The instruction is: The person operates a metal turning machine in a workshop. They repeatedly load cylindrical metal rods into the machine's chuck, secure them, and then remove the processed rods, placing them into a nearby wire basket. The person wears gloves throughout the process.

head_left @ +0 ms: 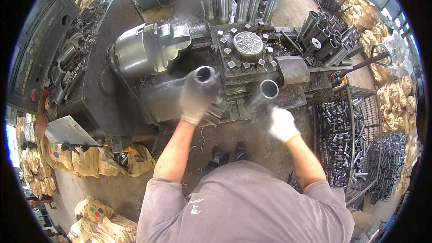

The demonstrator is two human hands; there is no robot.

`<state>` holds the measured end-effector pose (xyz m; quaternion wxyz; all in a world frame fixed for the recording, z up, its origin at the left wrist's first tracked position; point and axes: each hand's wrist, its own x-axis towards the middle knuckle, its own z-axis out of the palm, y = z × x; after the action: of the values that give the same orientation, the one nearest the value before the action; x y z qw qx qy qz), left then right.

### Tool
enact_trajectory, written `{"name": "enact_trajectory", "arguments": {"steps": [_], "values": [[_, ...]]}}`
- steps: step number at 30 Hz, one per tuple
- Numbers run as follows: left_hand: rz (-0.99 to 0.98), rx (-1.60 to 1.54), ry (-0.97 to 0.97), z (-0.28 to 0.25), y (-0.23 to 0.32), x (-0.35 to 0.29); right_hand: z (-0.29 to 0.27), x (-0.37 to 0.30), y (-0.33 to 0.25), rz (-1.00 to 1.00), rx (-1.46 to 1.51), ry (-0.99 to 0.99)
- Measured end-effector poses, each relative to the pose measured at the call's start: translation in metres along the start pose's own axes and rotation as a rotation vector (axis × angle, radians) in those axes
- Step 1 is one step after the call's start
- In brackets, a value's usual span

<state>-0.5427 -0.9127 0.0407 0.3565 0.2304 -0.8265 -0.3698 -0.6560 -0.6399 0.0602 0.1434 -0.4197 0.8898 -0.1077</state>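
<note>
My left hand (192, 101), in a whitish work glove, is closed round a metal tube (204, 74) whose round open end faces up, below the lathe chuck (141, 49). Motion blurs its fingers. On the right, my gloved right hand (283, 124) is curled beside a dark part at the machine's front; its fingers are partly hidden and whatever they grip is unclear. Just above that hand, another metal tube (262, 96) stands tilted with its open end up. Between and beyond the hands sits the square tool post (248, 46) with a round cap and several square-headed bolts.
Several steel tubes (243, 4) stand upright behind the tool post, and more lean in a cluster (330, 36) at the right. A wire-mesh bin (348, 130) of small metal parts stands right of me. Sacks (85, 159) lie at the left. Metal shavings litter the machine.
</note>
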Motion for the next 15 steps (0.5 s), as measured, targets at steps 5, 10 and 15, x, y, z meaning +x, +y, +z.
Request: {"name": "enact_trajectory", "arguments": {"steps": [5,10,15], "values": [[-0.523,-0.776,0.041,-0.077,-0.053,-0.022,0.055,0.024,-0.099,-0.384,0.188,0.114],[-0.601,-1.299,0.031,-0.108,-0.044,-0.056,0.083,0.089,-0.110,-0.231,0.115,-0.044],[-0.675,-1.366,-0.023,-0.095,-0.042,-0.077,-0.012,0.081,-0.122,0.039,1.075,-0.315]]}}
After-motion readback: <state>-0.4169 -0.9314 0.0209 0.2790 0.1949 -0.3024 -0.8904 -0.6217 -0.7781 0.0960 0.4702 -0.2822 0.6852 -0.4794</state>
